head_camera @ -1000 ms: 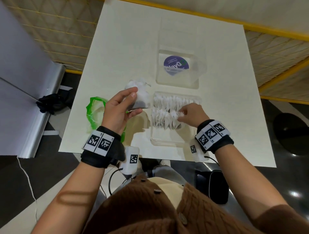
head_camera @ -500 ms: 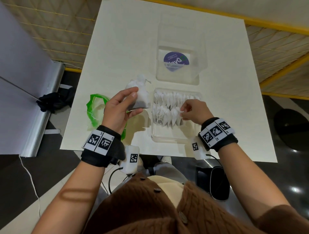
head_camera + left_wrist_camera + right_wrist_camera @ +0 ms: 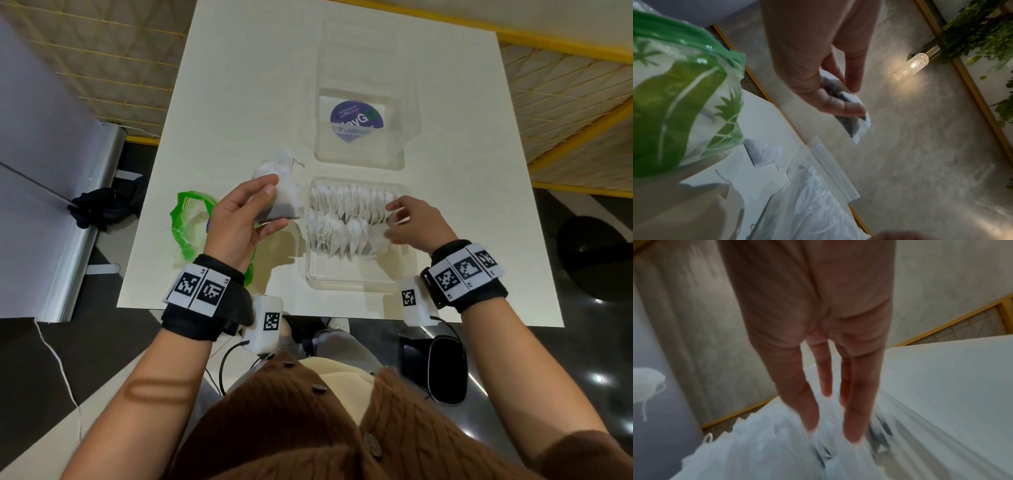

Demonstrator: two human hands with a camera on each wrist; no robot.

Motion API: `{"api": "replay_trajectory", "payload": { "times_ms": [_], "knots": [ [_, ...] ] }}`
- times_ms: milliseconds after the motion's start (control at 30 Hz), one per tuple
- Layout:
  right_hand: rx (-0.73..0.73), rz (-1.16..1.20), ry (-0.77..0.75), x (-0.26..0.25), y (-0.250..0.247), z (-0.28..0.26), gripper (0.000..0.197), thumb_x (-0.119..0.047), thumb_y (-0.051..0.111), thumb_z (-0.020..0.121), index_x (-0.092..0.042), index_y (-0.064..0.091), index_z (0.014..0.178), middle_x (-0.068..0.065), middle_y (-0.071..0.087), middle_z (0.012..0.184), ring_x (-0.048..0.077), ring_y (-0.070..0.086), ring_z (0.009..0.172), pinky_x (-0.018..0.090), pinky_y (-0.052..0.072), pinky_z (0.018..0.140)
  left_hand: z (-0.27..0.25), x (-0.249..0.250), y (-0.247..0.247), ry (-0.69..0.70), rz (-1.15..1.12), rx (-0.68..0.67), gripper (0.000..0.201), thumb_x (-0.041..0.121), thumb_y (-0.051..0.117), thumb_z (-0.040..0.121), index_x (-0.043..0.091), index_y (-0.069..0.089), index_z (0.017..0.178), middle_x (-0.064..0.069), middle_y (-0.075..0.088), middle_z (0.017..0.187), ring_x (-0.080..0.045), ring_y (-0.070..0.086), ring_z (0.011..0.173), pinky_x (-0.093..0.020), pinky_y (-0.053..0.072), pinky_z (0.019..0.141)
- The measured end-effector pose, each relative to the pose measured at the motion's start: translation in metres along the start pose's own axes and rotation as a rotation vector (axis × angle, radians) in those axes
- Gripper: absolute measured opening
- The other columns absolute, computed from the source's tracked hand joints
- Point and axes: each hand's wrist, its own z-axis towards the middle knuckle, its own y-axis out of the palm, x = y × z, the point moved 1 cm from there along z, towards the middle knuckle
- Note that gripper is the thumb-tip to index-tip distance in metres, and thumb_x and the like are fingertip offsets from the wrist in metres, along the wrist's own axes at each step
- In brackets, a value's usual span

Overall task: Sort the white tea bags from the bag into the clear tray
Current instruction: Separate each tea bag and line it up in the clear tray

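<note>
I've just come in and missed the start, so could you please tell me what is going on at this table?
A person is sorting tea bags into a clear tray on a white table. The left hand holds a small bunch of tea bags beside the tray. The right hand has its fingers among the two rows of bags standing in the tray, whose near part is bare. The green bag lies at the left, and the clear lid sits behind the tray.
</note>
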Motion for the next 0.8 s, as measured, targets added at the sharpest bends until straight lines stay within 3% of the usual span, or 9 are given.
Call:
{"api": "replay_trajectory", "payload": {
  "times_ms": [100, 167, 300, 433, 533, 600, 733, 800],
  "knots": [
    [-0.158, -0.289, 0.075, -0.001, 0.010, 0.007, 0.058, -0.007, 0.071, 0.077, -0.011, 0.046, 0.129, 0.008, 0.053, 0.119, 0.025, 0.056, 0.106, 0.026, 0.046, 0.083, 0.001, -0.001, 0.003, -0.003, 0.005, -0.009, 0.015, 0.008, 0.055, 0.091, 0.018, 0.067, 0.092, 0.002, 0.054, 0.085, -0.021, 0.052, 0.086, -0.021, 0.056, 0.060],
    [-0.145, -0.323, 0.077, -0.001, 0.016, 0.012, 0.056, -0.005, 0.071, 0.076, -0.008, 0.048, 0.127, 0.012, 0.053, 0.124, 0.027, 0.056, 0.110, 0.027, 0.046, 0.083, 0.001, -0.001, 0.004, -0.009, 0.004, -0.013, 0.015, 0.008, 0.056, 0.091, 0.018, 0.067, 0.092, 0.002, 0.054, 0.086, -0.021, 0.051, 0.087, -0.021, 0.056, 0.060],
    [-0.099, -0.272, 0.109, 0.002, 0.017, 0.016, 0.043, -0.001, 0.071, 0.077, -0.003, 0.051, 0.115, 0.015, 0.058, 0.109, 0.029, 0.065, 0.088, 0.032, 0.052, 0.076, 0.001, 0.000, 0.003, -0.011, 0.000, -0.011, 0.015, 0.008, 0.055, 0.091, 0.018, 0.067, 0.092, 0.003, 0.057, 0.088, -0.023, 0.050, 0.091, -0.021, 0.056, 0.060],
    [-0.118, -0.290, 0.098, 0.003, 0.019, 0.015, 0.044, -0.012, 0.079, 0.071, -0.008, 0.044, 0.098, 0.010, 0.052, 0.097, 0.026, 0.054, 0.081, 0.037, 0.050, 0.078, 0.002, 0.000, 0.003, -0.010, 0.004, -0.005, 0.015, 0.008, 0.055, 0.091, 0.017, 0.067, 0.093, 0.004, 0.056, 0.087, -0.021, 0.050, 0.089, -0.022, 0.057, 0.061],
    [-0.060, -0.348, 0.033, 0.002, 0.020, 0.015, 0.023, 0.000, 0.061, 0.079, -0.010, 0.045, 0.093, 0.017, 0.060, 0.103, 0.031, 0.058, 0.081, 0.038, 0.051, 0.076, 0.003, -0.001, 0.004, -0.015, 0.017, -0.005, 0.015, 0.008, 0.056, 0.091, 0.017, 0.067, 0.093, 0.003, 0.056, 0.087, -0.023, 0.050, 0.090, -0.022, 0.056, 0.060],
    [-0.013, -0.369, 0.004, -0.001, 0.015, 0.012, 0.017, 0.002, 0.051, 0.081, -0.009, 0.052, 0.094, 0.018, 0.060, 0.104, 0.032, 0.059, 0.086, 0.036, 0.050, 0.073, 0.004, -0.001, 0.004, -0.019, 0.033, -0.017, 0.014, 0.009, 0.056, 0.091, 0.017, 0.067, 0.093, 0.002, 0.056, 0.087, -0.025, 0.051, 0.090, -0.022, 0.057, 0.061],
    [0.064, -0.325, -0.104, -0.023, -0.012, -0.009, 0.016, -0.005, 0.052, 0.082, -0.011, 0.061, 0.094, 0.007, 0.062, 0.097, 0.020, 0.053, 0.080, 0.025, 0.037, 0.069, 0.004, -0.002, 0.008, -0.021, 0.078, -0.058, 0.013, 0.010, 0.057, 0.090, 0.017, 0.067, 0.095, 0.007, 0.060, 0.084, -0.021, 0.057, 0.085, -0.024, 0.058, 0.066],
    [0.093, -0.306, -0.215, -0.041, -0.029, -0.027, 0.017, -0.007, 0.053, 0.083, -0.013, 0.064, 0.095, 0.005, 0.063, 0.091, 0.018, 0.054, 0.076, 0.023, 0.038, 0.069, 0.003, -0.002, 0.013, -0.021, 0.087, -0.101, 0.013, 0.012, 0.059, 0.088, 0.018, 0.067, 0.097, 0.011, 0.065, 0.081, -0.019, 0.062, 0.081, -0.027, 0.058, 0.072]
  ]
}}
